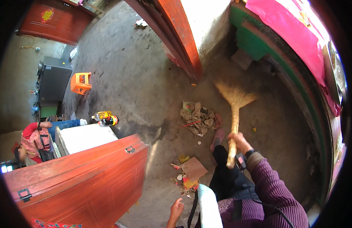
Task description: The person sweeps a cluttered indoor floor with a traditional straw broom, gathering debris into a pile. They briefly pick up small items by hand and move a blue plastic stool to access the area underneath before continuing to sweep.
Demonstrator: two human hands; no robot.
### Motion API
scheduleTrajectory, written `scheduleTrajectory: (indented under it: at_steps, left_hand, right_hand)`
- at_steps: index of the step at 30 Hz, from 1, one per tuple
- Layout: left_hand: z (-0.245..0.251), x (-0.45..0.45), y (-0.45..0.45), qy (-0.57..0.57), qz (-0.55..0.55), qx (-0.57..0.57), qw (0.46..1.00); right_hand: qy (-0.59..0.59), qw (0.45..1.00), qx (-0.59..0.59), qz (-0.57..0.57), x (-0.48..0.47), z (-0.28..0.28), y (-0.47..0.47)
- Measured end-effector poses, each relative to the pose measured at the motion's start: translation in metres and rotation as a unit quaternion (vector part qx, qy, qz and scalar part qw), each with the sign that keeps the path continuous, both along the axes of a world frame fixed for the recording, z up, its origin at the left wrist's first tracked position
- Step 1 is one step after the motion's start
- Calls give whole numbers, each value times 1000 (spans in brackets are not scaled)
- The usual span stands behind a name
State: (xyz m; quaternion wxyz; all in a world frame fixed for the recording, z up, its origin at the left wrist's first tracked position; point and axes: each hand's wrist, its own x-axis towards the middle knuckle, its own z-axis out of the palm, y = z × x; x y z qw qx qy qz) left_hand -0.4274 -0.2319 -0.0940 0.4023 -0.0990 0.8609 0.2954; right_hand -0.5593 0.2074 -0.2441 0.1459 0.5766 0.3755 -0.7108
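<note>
My right hand (239,141) is closed around the handle of a straw broom (235,114), whose bristles fan out over the concrete floor. To the left of the broom lies a crumpled heap of brownish cloth (196,116) with other litter. My left hand (176,209) is low in the view, holding nothing, its fingers partly bent. Above it, a second litter pile has a piece of brown cardboard (194,168), a white cup (179,177) and yellow and red scraps. A small yellowish scrap (253,130) lies right of the broom handle.
A red wooden door (102,182) stands at lower left, a red door frame (183,37) above. A green-edged structure with pink covering (290,34) curves along the right. Farther left are a seated person (36,139), two bottles (109,120), an orange plastic stool (80,83) and a dark refrigerator (54,81).
</note>
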Motion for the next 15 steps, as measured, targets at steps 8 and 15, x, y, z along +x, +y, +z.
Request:
scheduleTrajectory:
  at_steps: [8,15]
  left_hand:
    - [-4,-4,0,-30,16,-5,999]
    - [-11,24,-24,-22,46,33,998]
  right_hand:
    - [87,993,-66,50,63,93,-1]
    - [42,996,-45,-64,35,66,-19]
